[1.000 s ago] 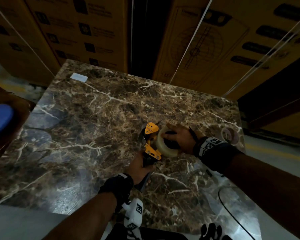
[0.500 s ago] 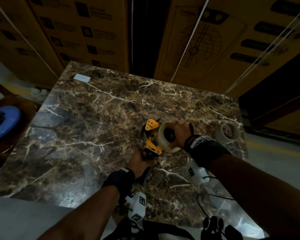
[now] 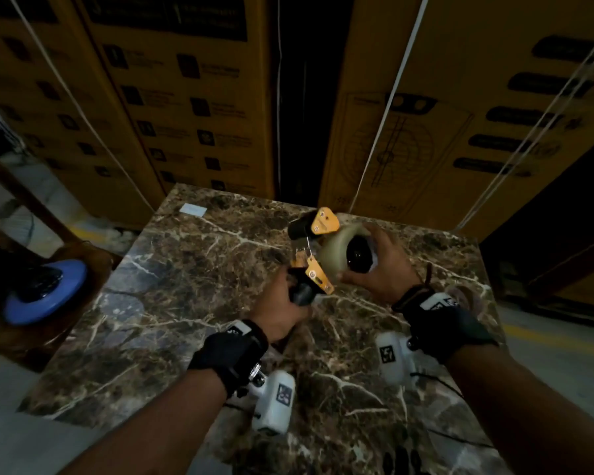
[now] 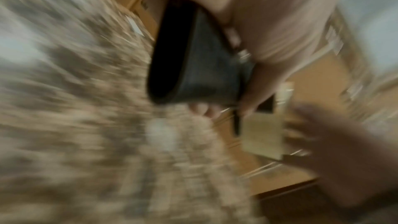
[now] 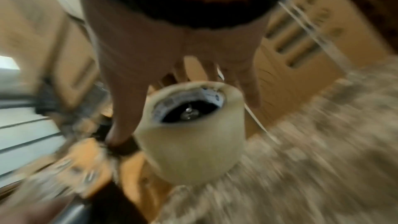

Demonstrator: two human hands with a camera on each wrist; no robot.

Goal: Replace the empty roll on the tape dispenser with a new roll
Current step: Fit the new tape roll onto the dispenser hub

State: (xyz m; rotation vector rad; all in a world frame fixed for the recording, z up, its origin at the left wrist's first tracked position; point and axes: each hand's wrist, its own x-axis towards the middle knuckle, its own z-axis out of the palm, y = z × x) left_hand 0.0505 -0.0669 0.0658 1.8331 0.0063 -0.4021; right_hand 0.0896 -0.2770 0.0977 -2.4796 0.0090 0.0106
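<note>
In the head view my left hand [image 3: 282, 310] grips the black handle of the yellow-and-black tape dispenser [image 3: 318, 274] and holds it up above the marble table [image 3: 186, 286]. The new pale roll [image 3: 335, 252] sits on the dispenser's hub. My right hand [image 3: 384, 269] grips it, fingers over the top and thumb under it. The blurred left wrist view shows the black handle [image 4: 193, 57] in my left hand and the roll [image 4: 261, 135] beyond it. The right wrist view looks into the roll [image 5: 193, 142], with my fingers [image 5: 125, 100] along its side.
Tall cardboard boxes [image 3: 186, 97] stand right behind the table's far edge. A blue round object [image 3: 45, 293] lies on a wooden seat at the left. A small white label [image 3: 192, 210] lies at the far left corner. The empty core [image 3: 462, 296] is mostly hidden behind my right wrist.
Both hands have lifted the dispenser and roll off the table and away from me. My right hand shifted from covering the roll's face to gripping its rim.
</note>
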